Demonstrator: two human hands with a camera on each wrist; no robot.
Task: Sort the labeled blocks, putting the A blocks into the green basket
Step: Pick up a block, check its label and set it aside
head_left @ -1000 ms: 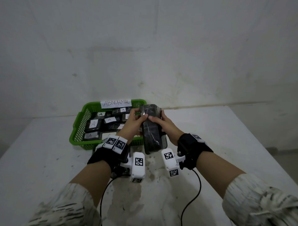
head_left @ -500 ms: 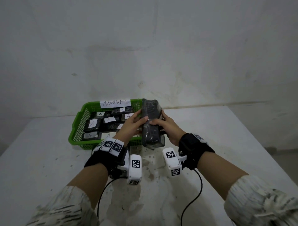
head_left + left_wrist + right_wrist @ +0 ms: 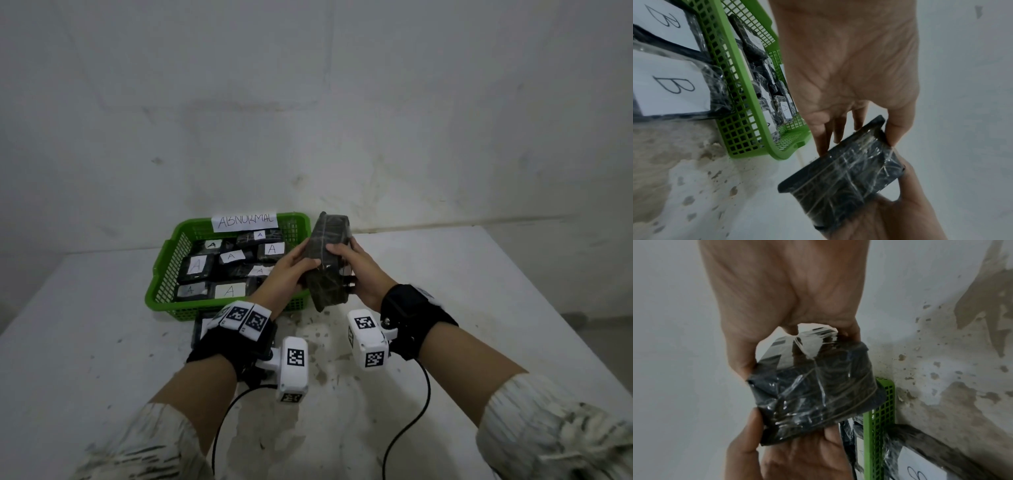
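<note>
Both hands hold one dark block (image 3: 327, 270) wrapped in clear film, tilted on edge above the table just right of the green basket (image 3: 161, 284). My left hand (image 3: 305, 262) grips its left side, thumb in front. My right hand (image 3: 342, 253) grips the right side. No label shows on the block (image 3: 842, 178) from any view. In the left wrist view my left hand (image 3: 859, 143) pinches the block's upper end. In the right wrist view my right hand (image 3: 797, 352) clasps the block (image 3: 813, 391). The basket holds several blocks labelled A (image 3: 229, 291).
A paper sign reading ABNORMAL (image 3: 247, 221) hangs on the basket's far rim. Blocks labelled B (image 3: 670, 84) lie on the table against the basket's near wall (image 3: 740, 123), under my left wrist. The white table (image 3: 479, 291) is stained, and a wall stands behind it.
Both hands have raised the block a little and turned it more onto its edge, away from me. The basket and its blocks have not moved.
</note>
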